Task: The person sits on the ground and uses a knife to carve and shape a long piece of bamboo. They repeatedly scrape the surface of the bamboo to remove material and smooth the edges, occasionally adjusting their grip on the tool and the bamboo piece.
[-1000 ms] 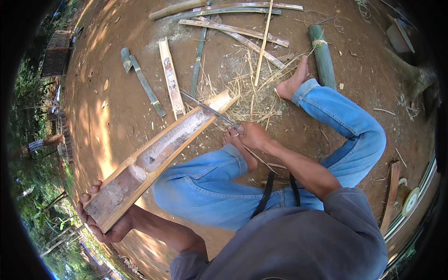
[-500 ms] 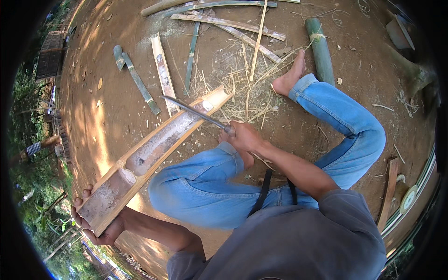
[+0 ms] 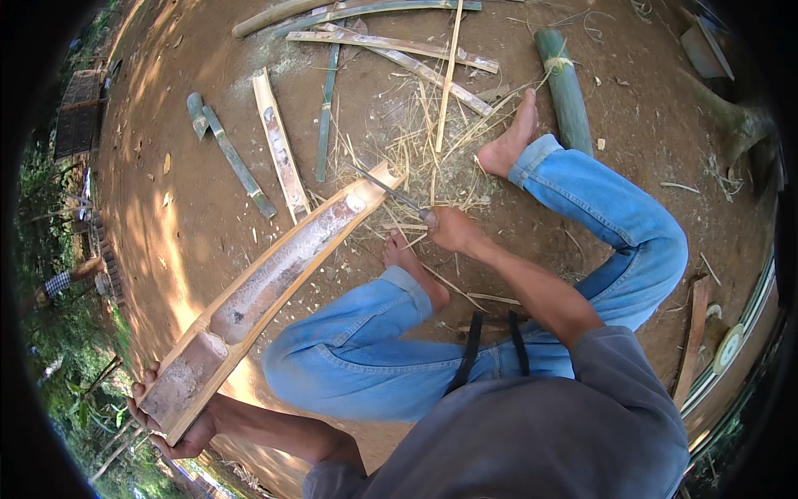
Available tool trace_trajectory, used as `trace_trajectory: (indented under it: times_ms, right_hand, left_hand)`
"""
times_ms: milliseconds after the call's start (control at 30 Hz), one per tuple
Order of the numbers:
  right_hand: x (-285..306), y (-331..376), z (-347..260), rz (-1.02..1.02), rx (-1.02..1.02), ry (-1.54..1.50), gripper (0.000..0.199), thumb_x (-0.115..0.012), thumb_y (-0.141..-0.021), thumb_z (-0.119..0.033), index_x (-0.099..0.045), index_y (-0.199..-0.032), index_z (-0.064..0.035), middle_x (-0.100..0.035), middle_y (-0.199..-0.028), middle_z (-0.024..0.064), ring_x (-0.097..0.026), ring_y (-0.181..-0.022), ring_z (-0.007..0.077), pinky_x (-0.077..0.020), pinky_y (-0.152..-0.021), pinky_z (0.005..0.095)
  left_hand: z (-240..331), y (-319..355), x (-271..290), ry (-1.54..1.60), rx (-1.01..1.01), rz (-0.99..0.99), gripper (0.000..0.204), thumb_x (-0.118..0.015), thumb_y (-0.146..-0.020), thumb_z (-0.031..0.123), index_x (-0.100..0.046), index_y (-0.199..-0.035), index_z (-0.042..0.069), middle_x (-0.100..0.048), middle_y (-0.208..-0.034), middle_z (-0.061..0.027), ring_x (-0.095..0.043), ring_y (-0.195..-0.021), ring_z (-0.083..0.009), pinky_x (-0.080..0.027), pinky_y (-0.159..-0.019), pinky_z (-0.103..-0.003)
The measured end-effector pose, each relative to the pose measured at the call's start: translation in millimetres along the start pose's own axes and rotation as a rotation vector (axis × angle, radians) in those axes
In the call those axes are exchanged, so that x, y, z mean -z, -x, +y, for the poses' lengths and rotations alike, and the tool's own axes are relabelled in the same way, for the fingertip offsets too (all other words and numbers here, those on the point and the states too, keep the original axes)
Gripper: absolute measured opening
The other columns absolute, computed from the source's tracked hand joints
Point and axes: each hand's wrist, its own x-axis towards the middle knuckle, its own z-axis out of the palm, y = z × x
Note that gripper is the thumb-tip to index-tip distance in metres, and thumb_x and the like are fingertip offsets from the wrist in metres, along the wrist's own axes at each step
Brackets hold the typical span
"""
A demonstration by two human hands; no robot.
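Note:
A split half of a bamboo culm [image 3: 274, 279] slants across in front of me, hollow side up, with a whitish lining and node walls inside. My left hand [image 3: 189, 434] is wrapped round its near lower-left end, fingers curled under and over the edge. My right hand [image 3: 453, 230] is closed on the handle of a knife [image 3: 389, 190] with a narrow dark blade. That blade crosses the far end of the split bamboo; whether it touches the rim I cannot tell. The bamboo's far end hangs over or rests near the shavings; contact with the ground is unclear.
Thin bamboo shavings [image 3: 416, 137] litter the dirt beyond my feet. Another split bamboo piece [image 3: 281, 150], green strips [image 3: 237, 162] and long slats [image 3: 399, 46] lie farther off. A thick green bamboo length [image 3: 565, 96] lies beside my right foot, and a wooden strip [image 3: 692, 341] at the right.
My right hand has moved right and slightly away with the knife, so the blade now crosses nearer the bamboo's far end. My left hand keeps its grip. The view has shifted slightly.

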Motion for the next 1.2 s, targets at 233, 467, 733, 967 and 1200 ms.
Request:
trace_trajectory:
  times_ms: [233, 467, 733, 967, 1200]
  right_hand:
    - [3, -32, 47, 0.019, -0.166, 0.007, 0.019, -0.055, -0.085, -0.016, -0.061, -0.090, 0.0016, -0.064, -0.080, 0.0266, -0.063, -0.075, 0.0425, -0.0489, -0.070, 0.0477]
    - [25, 39, -98, -0.205, 0.006, -0.054, 0.032, -0.059, -0.085, -0.022, -0.062, -0.108, 0.0000, -0.066, -0.085, 0.0255, -0.065, -0.087, 0.0395, -0.0495, -0.080, 0.0461]
    - [27, 99, -154, -0.228, 0.316, -0.098, 0.034, -0.061, -0.079, -0.012, -0.057, -0.110, 0.0019, -0.062, -0.080, 0.0328, -0.062, -0.091, 0.0482, -0.0485, -0.093, 0.0471]
    - [20, 117, -145, 0.015, 0.508, 0.045, 0.034, -0.062, -0.079, -0.012, -0.057, -0.109, 0.0045, -0.064, -0.083, 0.0310, -0.066, -0.086, 0.0421, -0.0516, -0.078, 0.0456]
    - [49, 103, -136, -0.286, 0.102, -0.055, 0.042, -0.059, -0.081, -0.013, -0.055, -0.120, 0.0044, -0.067, -0.091, 0.0265, -0.066, -0.086, 0.0400, -0.0521, -0.077, 0.0447]
  left_hand:
    - [-11, -14, -7, 0.028, 0.030, -0.101, 0.064, -0.044, -0.082, 0.042, -0.052, -0.121, -0.009, -0.061, -0.106, -0.0240, -0.061, -0.094, -0.0436, -0.044, -0.091, -0.059]
    - [-4, -2, -28, -0.049, -0.048, 0.048, 0.061, -0.046, -0.082, 0.043, -0.052, -0.120, -0.005, -0.055, -0.103, -0.0230, -0.057, -0.089, -0.0389, -0.043, -0.087, -0.055]
    - [12, 29, -66, -0.001, -0.063, 0.010, 0.061, -0.045, -0.079, 0.043, -0.055, -0.116, -0.004, -0.056, -0.100, -0.0209, -0.057, -0.084, -0.0388, -0.044, -0.085, -0.054]
    - [19, 44, -65, -0.051, -0.098, 0.010, 0.062, -0.045, -0.083, 0.045, -0.048, -0.121, -0.004, -0.051, -0.107, -0.0216, -0.056, -0.087, -0.0400, -0.044, -0.086, -0.055]
    - [21, 50, -61, 0.038, -0.094, -0.042, 0.064, -0.047, -0.078, 0.047, -0.052, -0.120, -0.001, -0.054, -0.105, -0.0216, -0.055, -0.089, -0.0395, -0.043, -0.088, -0.056]
